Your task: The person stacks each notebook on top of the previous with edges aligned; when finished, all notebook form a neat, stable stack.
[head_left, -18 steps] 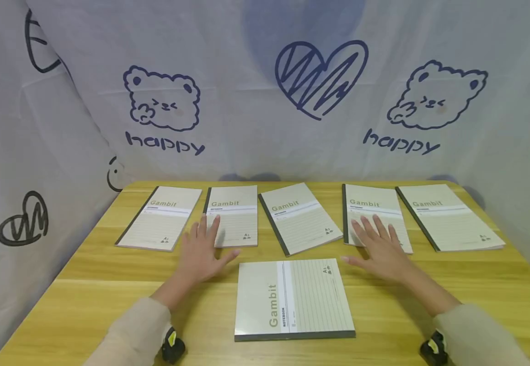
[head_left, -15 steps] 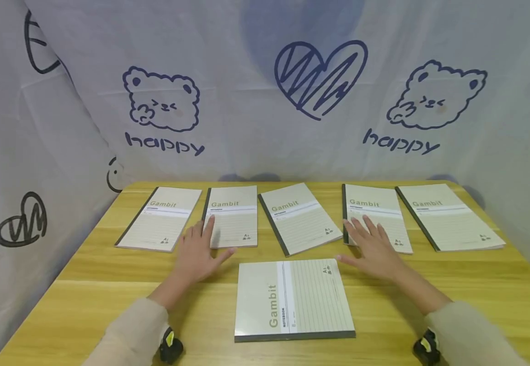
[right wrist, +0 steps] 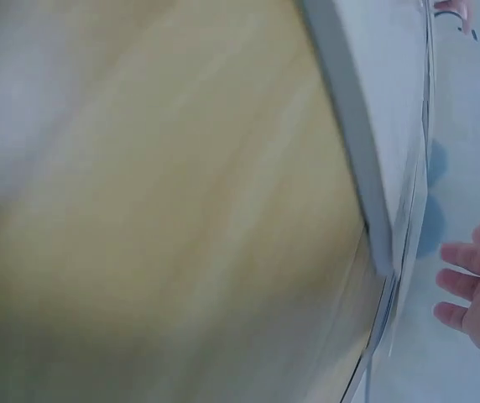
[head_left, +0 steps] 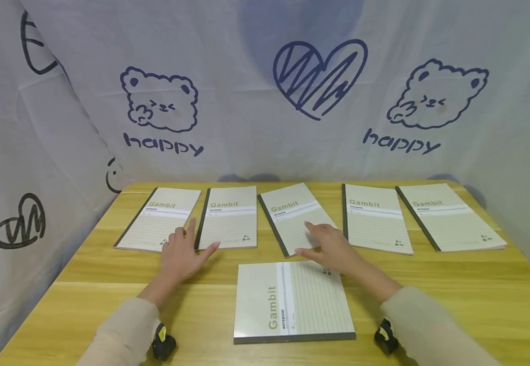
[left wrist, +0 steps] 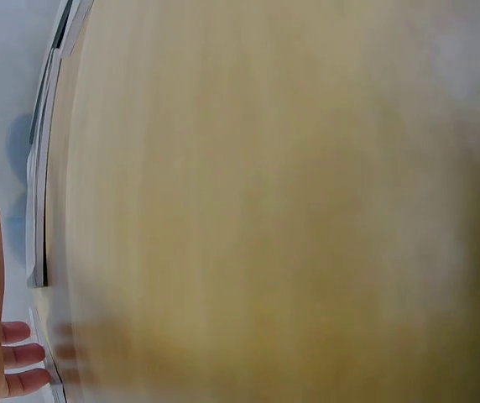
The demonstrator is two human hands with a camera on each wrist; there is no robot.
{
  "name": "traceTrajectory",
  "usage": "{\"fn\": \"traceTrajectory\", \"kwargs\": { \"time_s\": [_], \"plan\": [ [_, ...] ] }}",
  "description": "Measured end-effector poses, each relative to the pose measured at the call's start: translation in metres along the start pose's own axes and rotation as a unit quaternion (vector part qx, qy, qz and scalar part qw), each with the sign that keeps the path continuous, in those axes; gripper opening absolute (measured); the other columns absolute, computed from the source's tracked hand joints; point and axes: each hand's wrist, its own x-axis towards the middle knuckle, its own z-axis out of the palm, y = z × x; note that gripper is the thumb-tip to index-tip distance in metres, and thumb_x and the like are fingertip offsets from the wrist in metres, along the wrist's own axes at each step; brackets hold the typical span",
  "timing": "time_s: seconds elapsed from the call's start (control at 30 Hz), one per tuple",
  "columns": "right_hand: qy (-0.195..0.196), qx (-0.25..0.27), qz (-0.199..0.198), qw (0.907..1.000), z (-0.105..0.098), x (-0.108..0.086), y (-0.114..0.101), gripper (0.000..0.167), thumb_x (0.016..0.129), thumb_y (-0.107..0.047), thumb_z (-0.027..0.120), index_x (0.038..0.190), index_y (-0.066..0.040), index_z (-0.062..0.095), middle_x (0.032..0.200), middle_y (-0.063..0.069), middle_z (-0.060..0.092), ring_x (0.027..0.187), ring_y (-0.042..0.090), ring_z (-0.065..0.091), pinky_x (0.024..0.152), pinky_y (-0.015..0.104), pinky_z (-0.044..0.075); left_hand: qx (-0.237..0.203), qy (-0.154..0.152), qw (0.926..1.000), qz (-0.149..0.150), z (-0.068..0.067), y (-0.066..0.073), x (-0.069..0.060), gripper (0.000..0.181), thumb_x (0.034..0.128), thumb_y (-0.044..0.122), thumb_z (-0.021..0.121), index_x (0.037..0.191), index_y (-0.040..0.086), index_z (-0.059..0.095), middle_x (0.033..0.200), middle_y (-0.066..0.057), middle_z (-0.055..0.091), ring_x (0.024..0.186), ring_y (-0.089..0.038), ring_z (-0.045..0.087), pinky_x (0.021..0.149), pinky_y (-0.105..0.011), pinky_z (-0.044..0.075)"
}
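Over the lower right corner of the tilted middle notebook (head_left: 292,211) my right hand (head_left: 338,251) reaches with thumb and index finger apart, holding nothing. Its wrist partly covers a corner of the front notebook (head_left: 265,300), which lies sideways with its dark spine towards me. My left hand (head_left: 180,258) hovers by the lower right corner of the leftmost notebook (head_left: 155,218). Its index finger points into the gap before the second notebook (head_left: 230,218), and its thumb is spread. Whether either hand touches a cover, I cannot tell. The right wrist view shows the right hand's fingers (right wrist: 458,285) loosely extended.
Two more cream notebooks, the fourth (head_left: 374,218) and the rightmost (head_left: 447,218), lie in the back row on the wooden table (head_left: 434,274). A white printed curtain (head_left: 246,137) hangs behind the table and at its sides.
My right hand has moved left from the fourth notebook to the middle one. My left hand has drawn back slightly left, off the second notebook. The notebooks have stayed put.
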Motion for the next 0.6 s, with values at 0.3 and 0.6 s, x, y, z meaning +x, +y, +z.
{"fn": "traceTrajectory", "kwargs": {
  "time_s": [0.3,0.6],
  "plan": [
    [-0.046,0.076,0.039,0.9952,0.010,0.023,-0.022,0.064,0.089,-0.039,0.058,0.135,0.003,0.044,0.117,0.021,0.062,0.110,0.035,0.055,0.093,0.048,0.045,-0.003,-0.015,0.9999,0.004,0.001,-0.001,-0.001,0.093,0.0822,0.064,0.048,0.145,0.000,0.024,0.109,-0.027,0.050,0.091,-0.038,0.050,0.071,-0.044,0.042],
    [-0.092,0.118,0.041,0.9879,0.023,0.051,-0.034,0.061,0.090,-0.032,0.058,0.135,0.006,0.042,0.059,-0.002,0.044,0.052,0.009,0.032,0.050,0.021,0.028,-0.037,-0.030,0.9985,-0.028,0.003,-0.002,0.009,0.093,0.0852,0.063,0.046,0.144,-0.004,0.019,0.116,-0.035,0.048,0.100,-0.047,0.051,0.079,-0.054,0.045]
  ]
}}
